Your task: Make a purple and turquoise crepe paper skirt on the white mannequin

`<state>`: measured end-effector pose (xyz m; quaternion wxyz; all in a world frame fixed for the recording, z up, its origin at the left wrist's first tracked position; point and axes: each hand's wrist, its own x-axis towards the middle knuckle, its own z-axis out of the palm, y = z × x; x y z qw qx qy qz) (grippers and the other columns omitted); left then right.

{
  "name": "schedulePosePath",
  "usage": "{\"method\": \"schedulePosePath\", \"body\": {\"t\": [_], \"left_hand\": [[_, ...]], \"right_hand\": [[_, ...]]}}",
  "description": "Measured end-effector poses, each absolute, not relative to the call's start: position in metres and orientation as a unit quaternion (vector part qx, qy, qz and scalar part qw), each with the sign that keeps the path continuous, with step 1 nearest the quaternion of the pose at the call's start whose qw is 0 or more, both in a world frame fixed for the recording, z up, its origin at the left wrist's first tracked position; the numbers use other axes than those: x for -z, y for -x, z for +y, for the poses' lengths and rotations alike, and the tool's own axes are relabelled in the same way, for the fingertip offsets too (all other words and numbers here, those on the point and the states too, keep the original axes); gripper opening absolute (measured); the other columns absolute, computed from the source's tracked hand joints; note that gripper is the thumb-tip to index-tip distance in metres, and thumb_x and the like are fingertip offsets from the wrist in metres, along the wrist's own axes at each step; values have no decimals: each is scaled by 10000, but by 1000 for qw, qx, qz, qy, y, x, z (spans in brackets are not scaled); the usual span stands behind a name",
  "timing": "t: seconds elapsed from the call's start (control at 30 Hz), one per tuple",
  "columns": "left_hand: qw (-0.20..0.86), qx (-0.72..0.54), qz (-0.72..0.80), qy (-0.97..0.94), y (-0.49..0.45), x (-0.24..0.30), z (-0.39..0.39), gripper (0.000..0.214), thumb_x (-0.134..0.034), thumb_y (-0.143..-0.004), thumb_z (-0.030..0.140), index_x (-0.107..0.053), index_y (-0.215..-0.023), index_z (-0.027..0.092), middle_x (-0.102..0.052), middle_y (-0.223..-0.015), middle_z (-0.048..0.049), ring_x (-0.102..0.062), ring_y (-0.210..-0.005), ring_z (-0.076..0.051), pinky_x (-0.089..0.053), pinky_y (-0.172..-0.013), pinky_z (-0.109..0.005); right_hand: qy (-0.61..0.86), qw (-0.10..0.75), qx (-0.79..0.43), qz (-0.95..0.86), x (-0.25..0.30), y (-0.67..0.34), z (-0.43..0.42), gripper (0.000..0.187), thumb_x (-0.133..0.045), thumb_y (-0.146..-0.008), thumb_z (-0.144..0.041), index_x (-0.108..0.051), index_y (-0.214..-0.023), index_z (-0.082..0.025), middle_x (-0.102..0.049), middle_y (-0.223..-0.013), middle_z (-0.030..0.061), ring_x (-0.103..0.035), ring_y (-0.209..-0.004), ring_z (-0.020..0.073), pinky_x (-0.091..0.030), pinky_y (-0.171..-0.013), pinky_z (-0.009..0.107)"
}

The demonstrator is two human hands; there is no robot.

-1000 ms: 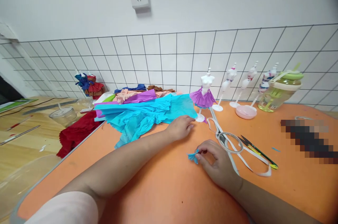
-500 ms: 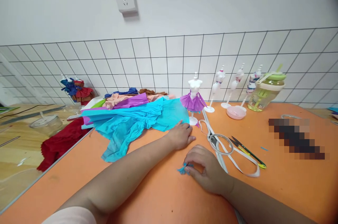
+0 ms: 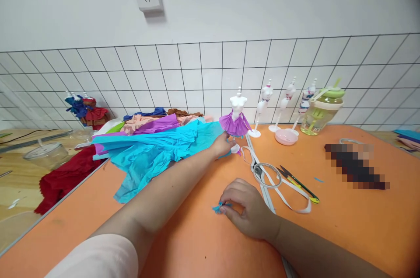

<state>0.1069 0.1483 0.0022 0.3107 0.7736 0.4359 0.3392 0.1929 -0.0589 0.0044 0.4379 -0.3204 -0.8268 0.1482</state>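
Note:
My left hand [image 3: 222, 144] reaches forward to a small white dress-form mannequin [image 3: 238, 105] that wears a purple crepe-paper skirt [image 3: 235, 125]. Its fingers close on the stand just below the skirt, partly hiding it. Nearer to me, my right hand [image 3: 247, 208] rests on the orange table, thumb and fingers pinching a small gathered piece of blue crepe paper [image 3: 217, 208]. Large sheets of blue crepe paper [image 3: 151, 147] lie crumpled beside and under my left forearm.
Right of my hands lie a clear tape ring [image 3: 267, 175], white ribbon [image 3: 302, 210] and yellow-handled snips [image 3: 300, 184]. Behind stand several bare mannequins [image 3: 265, 99], a pink bowl [image 3: 286, 137] and a green-lidded bottle [image 3: 323, 114]. Red crepe paper [image 3: 65, 177] lies at the left.
My left hand has moved from the tabletop up to the mannequin's stand, and the mannequin has shifted slightly right. My right hand keeps its pinch on the blue piece. The view has turned slightly.

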Motion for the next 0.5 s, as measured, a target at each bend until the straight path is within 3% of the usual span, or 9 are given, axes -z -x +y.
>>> {"method": "schedulePosePath", "body": {"t": [0.2, 0.4, 0.5], "left_hand": [[336, -330, 439, -765, -121, 3, 147, 230, -590, -816, 282, -689, -922, 104, -707, -799, -57, -641, -790, -193, -490, -752, -292], [316, -320, 442, -776, -101, -2, 111, 215, -641, -756, 314, -700, -792, 110, -633, -644, -12, -587, -696, -176, -442, -651, -253], [305, -319, 444, -780, -76, -2, 75, 242, -608, -785, 335, -686, -805, 107, -628, -670, -9, -558, -665, -160, -420, -621, -249]], "right_hand": [[330, 456, -136, -815, -6, -196, -52, 44, -619, -817, -175, -588, -817, -206, -657, -761, 24, -570, -731, 166, -420, -676, 310], [314, 461, -115, -822, -11, -195, -57, 14, -618, -828, -197, -609, -818, -201, -666, -760, 31, -573, -721, 163, -431, -659, 310], [299, 472, -91, -824, -14, -192, -67, 11, -620, -842, -211, -630, -839, -205, -683, -775, 36, -583, -737, 169, -436, -675, 321]]}}
